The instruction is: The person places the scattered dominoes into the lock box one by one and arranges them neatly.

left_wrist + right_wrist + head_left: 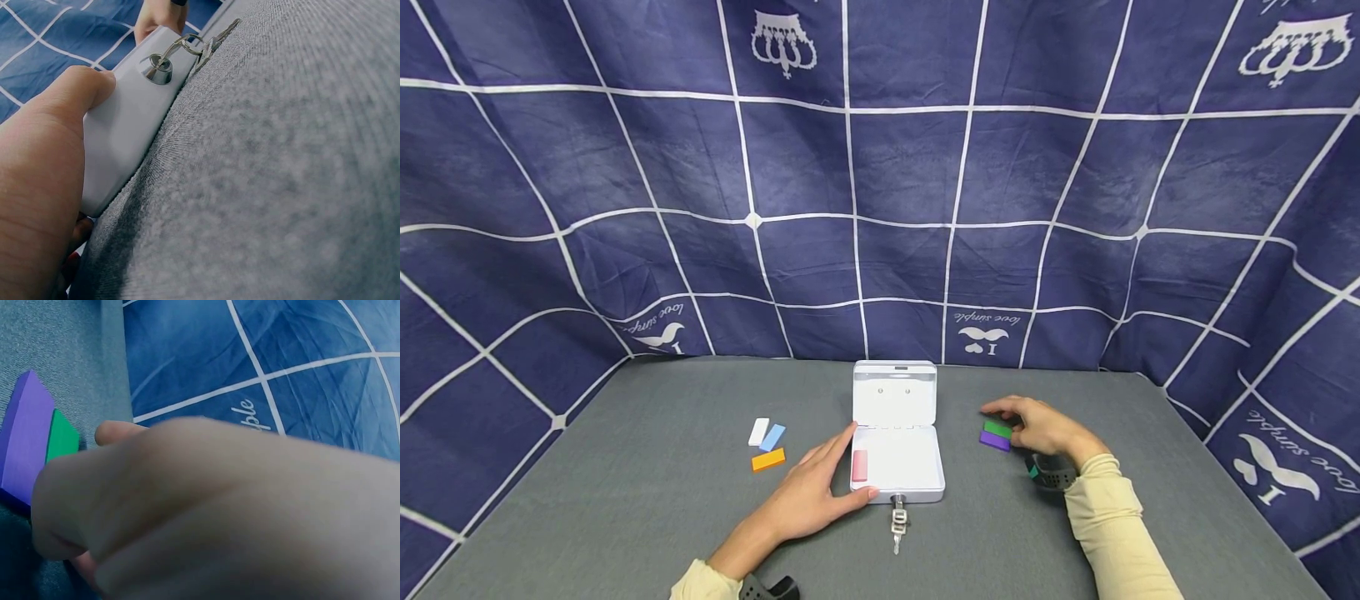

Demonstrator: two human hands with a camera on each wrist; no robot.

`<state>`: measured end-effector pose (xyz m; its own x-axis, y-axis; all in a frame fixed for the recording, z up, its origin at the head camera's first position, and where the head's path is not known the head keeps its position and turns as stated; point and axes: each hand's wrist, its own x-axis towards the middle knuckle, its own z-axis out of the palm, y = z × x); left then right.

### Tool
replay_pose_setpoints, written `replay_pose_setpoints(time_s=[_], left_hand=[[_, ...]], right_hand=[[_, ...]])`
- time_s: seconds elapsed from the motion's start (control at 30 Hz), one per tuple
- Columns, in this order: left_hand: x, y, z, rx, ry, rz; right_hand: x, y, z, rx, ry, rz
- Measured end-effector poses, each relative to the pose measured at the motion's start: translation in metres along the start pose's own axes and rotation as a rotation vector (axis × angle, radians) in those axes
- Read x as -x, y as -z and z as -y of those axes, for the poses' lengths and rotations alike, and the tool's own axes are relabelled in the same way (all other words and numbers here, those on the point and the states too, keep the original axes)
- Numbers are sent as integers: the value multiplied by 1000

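Observation:
A white metal box (917, 458) stands with its lid (895, 394) raised. Inside, at the left, lies a pink block (860, 466). My left hand (808, 492) rests against the box's left side, its fingers along that side and its thumb on the front edge. Keys (898, 525) hang from the front lock (156, 69). On the right, my right hand (1047, 427) is at a green block (997, 429), which lies against a purple block (995, 441). Its index finger stretches past the green block's far side; the hand partly hides that block in the right wrist view.
Left of the box lie a white block (758, 432), a light blue block (772, 437) and an orange block (768, 460). A grey cloth (685, 467) covers the table. A blue curtain (895, 258) with white lines hangs behind and at both sides.

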<state>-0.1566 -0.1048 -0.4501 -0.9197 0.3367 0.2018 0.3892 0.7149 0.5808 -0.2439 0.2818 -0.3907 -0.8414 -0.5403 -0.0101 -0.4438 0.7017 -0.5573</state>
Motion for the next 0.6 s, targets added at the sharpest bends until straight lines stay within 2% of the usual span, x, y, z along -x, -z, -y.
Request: replay_pose_setpoints(time_s=[0.27, 0.6], left_hand=[[-1, -1, 1, 3, -1, 7], [-1, -1, 1, 4, -5, 1]], right_hand=[[-2, -3, 1, -16, 48, 13], [-1, -3, 1, -7, 30, 1]])
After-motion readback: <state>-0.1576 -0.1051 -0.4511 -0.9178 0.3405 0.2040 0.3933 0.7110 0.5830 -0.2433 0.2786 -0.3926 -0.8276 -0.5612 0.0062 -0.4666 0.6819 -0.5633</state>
